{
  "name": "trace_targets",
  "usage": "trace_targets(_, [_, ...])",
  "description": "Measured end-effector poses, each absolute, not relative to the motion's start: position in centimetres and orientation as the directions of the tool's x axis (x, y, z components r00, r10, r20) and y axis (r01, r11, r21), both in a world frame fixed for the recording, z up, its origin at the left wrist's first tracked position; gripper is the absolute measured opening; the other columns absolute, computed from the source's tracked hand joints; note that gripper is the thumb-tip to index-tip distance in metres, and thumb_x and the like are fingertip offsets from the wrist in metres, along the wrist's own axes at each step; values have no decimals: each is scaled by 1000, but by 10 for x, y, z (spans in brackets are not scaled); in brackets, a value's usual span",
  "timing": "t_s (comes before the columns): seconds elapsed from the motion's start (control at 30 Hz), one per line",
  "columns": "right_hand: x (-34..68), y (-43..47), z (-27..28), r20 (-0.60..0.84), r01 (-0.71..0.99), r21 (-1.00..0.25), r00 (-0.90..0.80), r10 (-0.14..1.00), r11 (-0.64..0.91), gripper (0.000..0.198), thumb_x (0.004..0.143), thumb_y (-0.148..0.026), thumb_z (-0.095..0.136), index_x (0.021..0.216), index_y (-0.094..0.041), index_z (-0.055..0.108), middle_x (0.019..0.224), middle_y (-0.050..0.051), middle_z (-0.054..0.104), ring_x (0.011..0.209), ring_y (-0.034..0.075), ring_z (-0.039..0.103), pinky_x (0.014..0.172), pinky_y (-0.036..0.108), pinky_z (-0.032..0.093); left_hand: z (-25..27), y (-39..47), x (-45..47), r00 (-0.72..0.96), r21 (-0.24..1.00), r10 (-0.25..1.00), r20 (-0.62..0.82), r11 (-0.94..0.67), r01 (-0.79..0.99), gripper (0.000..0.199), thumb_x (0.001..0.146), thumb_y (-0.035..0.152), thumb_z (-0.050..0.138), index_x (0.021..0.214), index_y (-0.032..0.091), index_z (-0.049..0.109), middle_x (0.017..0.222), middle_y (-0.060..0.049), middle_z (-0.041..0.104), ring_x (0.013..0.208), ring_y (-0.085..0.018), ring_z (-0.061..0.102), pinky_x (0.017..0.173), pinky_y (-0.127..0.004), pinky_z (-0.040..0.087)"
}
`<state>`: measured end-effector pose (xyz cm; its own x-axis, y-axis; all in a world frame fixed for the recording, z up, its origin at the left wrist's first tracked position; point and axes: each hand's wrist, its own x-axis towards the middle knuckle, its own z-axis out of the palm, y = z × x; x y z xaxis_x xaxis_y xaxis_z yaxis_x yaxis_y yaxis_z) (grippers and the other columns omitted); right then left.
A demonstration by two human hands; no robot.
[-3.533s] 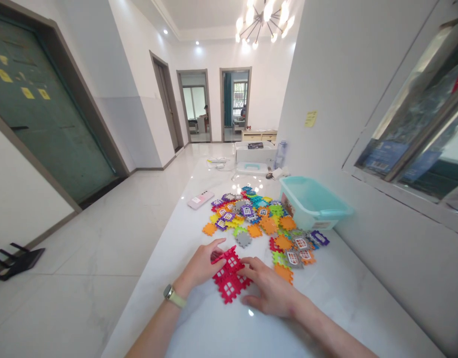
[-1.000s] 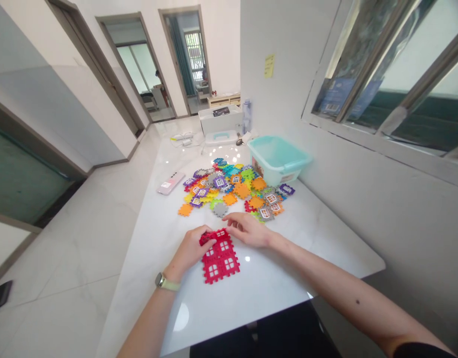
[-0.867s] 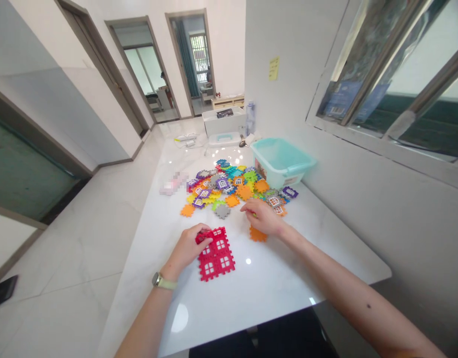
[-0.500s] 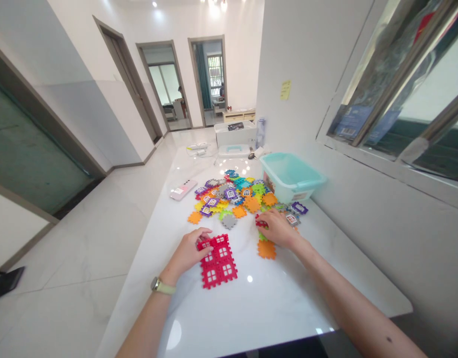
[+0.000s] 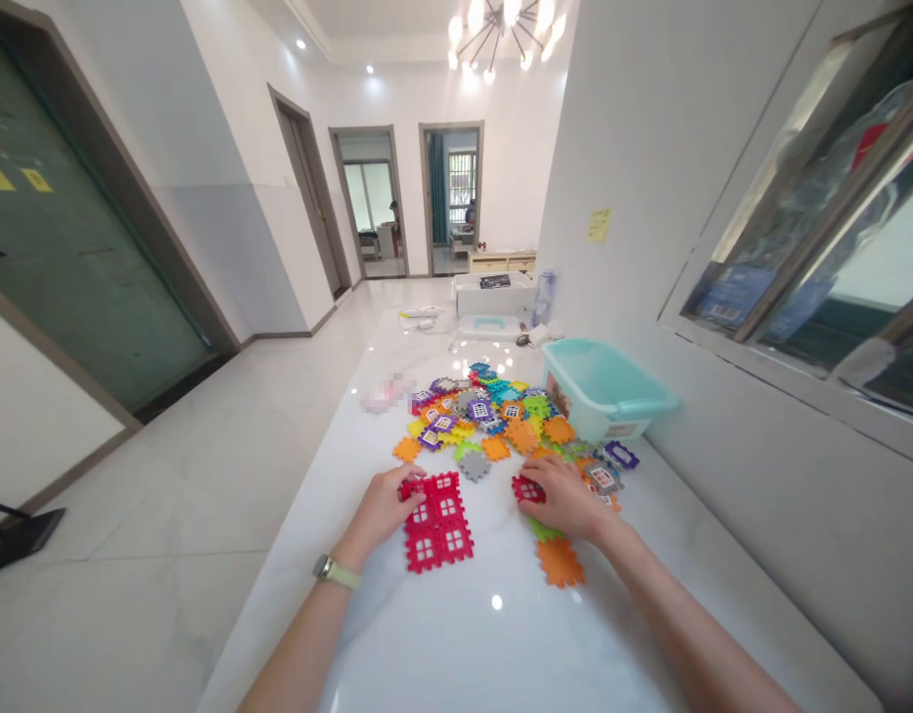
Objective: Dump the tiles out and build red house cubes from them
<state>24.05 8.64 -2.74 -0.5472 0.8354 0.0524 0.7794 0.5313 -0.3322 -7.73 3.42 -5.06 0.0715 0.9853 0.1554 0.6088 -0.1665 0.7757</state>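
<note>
On the counter [image 5: 427,644], the left hand [image 5: 384,503] pinches the red panel [image 5: 440,535] by its far left corner, seemingly to steady it. The right hand [image 5: 564,493] is nearly closed around a small red tile [image 5: 527,489] near the pile [image 5: 519,434]; whether this is lifted, I cannot well tell.

Single view: worn on your head, facing forward and down along white table [image 5: 427,634]. Your forearms [image 5: 308,639] enter at bottom edge; your left hand [image 5: 386,507] and right hand [image 5: 567,495] close, below centre. Looks wide: beyond them far doorways [image 5: 452,198], ceiling lamp [image 5: 505,28] above, window [image 5: 805,228] at right.
</note>
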Motion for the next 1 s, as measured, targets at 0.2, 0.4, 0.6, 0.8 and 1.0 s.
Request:
trace_targets(0.2, [235, 85, -28, 41, 858, -217, -468, 883, 465, 20, 77, -33, 61, 87, -17, 66, 98, 12, 66, 102, 31, 52, 85, 39, 36, -52, 34, -77, 63, 751, 982, 178, -177, 636, 23, 78, 19, 63, 101, 20, 68, 94, -3, 74, 84, -19, 67, 81, -29, 50])
trace_targets(0.4, [238, 90, -32, 170, 810, -333, -451, 876, 482, 11, 78, -22, 58, 88, -19, 61, 94, 8, 66, 105, 28, 53, 86, 38, 35, -52, 34, -78, 57, 751, 984, 169, -166, 639, 28, 77, 20, 65, 105, 19, 67, 94, -4, 73, 84, -19, 68, 79, -29, 51])
trace_targets(0.6, [239, 87, -21, 418, 677, -517, -334, 845, 523, 10, 86, -25, 54, 86, -19, 62, 87, 7, 70, 85, 22, 62, 79, 33, 41, -53, 33, -80, 50, 755, 990, 130, -132, 642, 33, 76, 20, 66, 109, 19, 66, 94, -3, 74, 84, -19, 68, 78, -28, 51])
trace_targets(0.8, [216, 69, -27, 231, 536, -739, -369, 900, 409, 18, 90, -32, 54, 100, -19, 61, 75, 1, 71, 62, 15, 62, 62, 25, 43, -46, 26, -64, 192, 789, 979, 66, -169, 591, 33, 78, 17, 64, 110, 20, 64, 99, -3, 74, 90, -18, 68, 83, -27, 51])
trace_targets(1.0, [201, 61, -36, 173, 512, -772, -402, 899, 377, 26, 92, -26, 47, 114, -18, 58, 79, 1, 71, 60, 14, 61, 62, 25, 44, -33, 19, -51, 235, 759, 970, 61, -198, 620, 42, 78, 18, 65, 120, 21, 60, 100, -4, 73, 90, -18, 68, 84, -28, 51])
